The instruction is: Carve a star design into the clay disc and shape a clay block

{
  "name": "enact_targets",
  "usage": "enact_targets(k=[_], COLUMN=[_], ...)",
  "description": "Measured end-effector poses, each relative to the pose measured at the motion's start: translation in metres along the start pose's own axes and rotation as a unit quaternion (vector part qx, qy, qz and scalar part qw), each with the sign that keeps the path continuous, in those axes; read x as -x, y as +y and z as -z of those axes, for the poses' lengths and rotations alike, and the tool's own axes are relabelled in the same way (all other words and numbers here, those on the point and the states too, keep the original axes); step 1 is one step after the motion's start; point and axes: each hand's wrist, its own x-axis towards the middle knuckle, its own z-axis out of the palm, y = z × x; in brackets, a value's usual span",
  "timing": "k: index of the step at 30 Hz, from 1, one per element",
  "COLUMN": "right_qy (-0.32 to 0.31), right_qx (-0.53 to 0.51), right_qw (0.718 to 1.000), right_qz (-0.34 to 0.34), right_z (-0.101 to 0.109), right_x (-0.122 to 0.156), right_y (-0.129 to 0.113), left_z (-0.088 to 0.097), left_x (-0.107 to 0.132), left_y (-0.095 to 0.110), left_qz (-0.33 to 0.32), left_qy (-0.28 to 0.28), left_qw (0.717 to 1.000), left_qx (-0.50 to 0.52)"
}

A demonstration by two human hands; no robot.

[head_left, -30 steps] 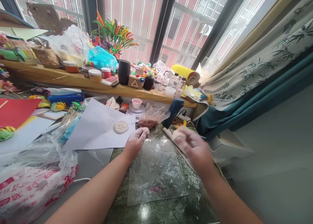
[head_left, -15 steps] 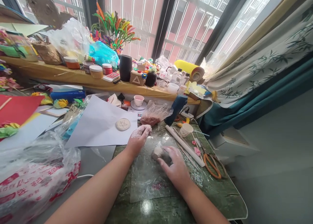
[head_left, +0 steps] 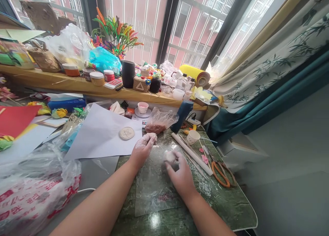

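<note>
My right hand (head_left: 182,176), dusted with pale powder, grips a rounded whitish lump of clay (head_left: 169,157) between thumb and fingers, over a clear plastic sheet (head_left: 147,195). Motion slightly blurs the lump. Left of it, my left hand (head_left: 142,148) is closed, its fingers curled and coated in white; whatever it may hold is hidden. Beyond the left wrist, a flat round clay disc (head_left: 126,133) with a star scored into it lies on a sheet of white paper (head_left: 100,136).
A white rolling rod (head_left: 192,154), a paper cup (head_left: 192,137) and orange-handled scissors (head_left: 221,174) lie to the right. A plastic bag of reddish-brown material (head_left: 158,122) sits behind my hands, near a dark blue object (head_left: 182,116). A crumpled plastic bag (head_left: 38,191) fills the left.
The fingers of my right hand have closed round the clay lump, which seems raised a little from the sheet. My left hand stays closed. The whole view has shifted slightly.
</note>
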Motion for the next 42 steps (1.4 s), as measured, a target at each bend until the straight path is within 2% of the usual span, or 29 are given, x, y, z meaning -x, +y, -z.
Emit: enact_targets(k=[2,3,4,6,8,9,10,12,14,18,23,26,29,30,31,33,35,36,38,40,42], right_qy=[0.044,0.059,0.076,0.126,0.173,0.174,0.149,0.045,-0.029,0.019,-0.088,-0.104,-0.120,-0.118,-0.107,-0.074,-0.050,-0.046,-0.026,0.048,0.144], right_qx=[-0.043,-0.060,-0.073,-0.093,-0.105,-0.101,-0.085,-0.016,0.053,0.074,0.120,0.121,0.056,0.025,-0.007,-0.071,-0.140,-0.172,-0.208,-0.166,-0.088], right_qw=[0.993,0.990,0.989,0.987,0.979,0.978,0.983,0.993,0.990,0.991,0.984,0.981,0.975,0.977,0.982,0.994,0.987,0.979,0.974,0.985,0.979], right_qz=[-0.098,-0.113,-0.104,-0.038,0.028,0.049,0.067,0.104,0.130,0.109,0.095,0.114,0.177,0.178,0.156,0.049,-0.066,-0.095,-0.081,0.007,0.113], right_z=[0.015,0.025,0.036,0.053,0.059,0.056,0.051,0.036,0.022,0.012,0.003,-0.001,-0.001,-0.001,-0.001,0.002,0.014,0.024,0.049,0.073,0.084], right_x=[-0.015,-0.024,-0.033,-0.047,-0.051,-0.049,-0.044,-0.029,-0.016,-0.006,-0.006,-0.002,0.003,0.004,0.004,-0.001,-0.013,-0.021,-0.038,-0.051,-0.053], right_y=[0.000,-0.002,-0.004,-0.009,-0.012,-0.012,-0.011,-0.004,0.005,0.015,0.011,0.007,0.004,0.003,0.002,-0.002,-0.011,-0.018,-0.035,-0.050,-0.056], left_z=[0.000,0.000,0.000,-0.001,-0.001,-0.001,-0.001,-0.001,-0.001,-0.001,-0.001,-0.001,-0.001,-0.001,-0.001,-0.001,-0.001,-0.001,-0.001,-0.001,-0.001], left_x=[0.000,0.000,0.000,-0.001,-0.001,-0.001,-0.001,-0.001,-0.001,-0.002,-0.003,-0.002,-0.002,-0.001,-0.001,-0.001,-0.001,-0.001,-0.001,-0.001,-0.001], left_y=[0.000,0.001,0.001,0.002,0.003,0.003,0.003,0.002,0.001,-0.001,0.001,0.001,0.000,0.000,0.000,-0.001,-0.001,-0.001,-0.002,-0.002,-0.002], left_qz=[0.000,-0.004,-0.010,-0.017,-0.015,-0.012,-0.009,-0.007,-0.009,-0.011,-0.017,-0.023,-0.024,-0.023,-0.022,-0.019,-0.014,-0.011,-0.005,-0.003,-0.003], left_qy=[-0.006,-0.009,-0.012,-0.014,-0.014,-0.014,-0.013,-0.011,-0.009,-0.010,-0.009,-0.009,-0.008,-0.007,-0.005,-0.006,-0.006,-0.005,0.000,0.005,0.007], left_qw=[1.000,1.000,1.000,0.999,0.999,0.999,1.000,1.000,1.000,1.000,0.999,0.999,0.999,0.999,0.999,1.000,1.000,1.000,1.000,1.000,1.000], left_qx=[-0.009,-0.018,-0.026,-0.037,-0.034,-0.029,-0.025,-0.023,-0.022,-0.014,-0.040,-0.036,-0.029,-0.027,-0.024,-0.017,-0.011,-0.009,-0.004,0.004,0.011])
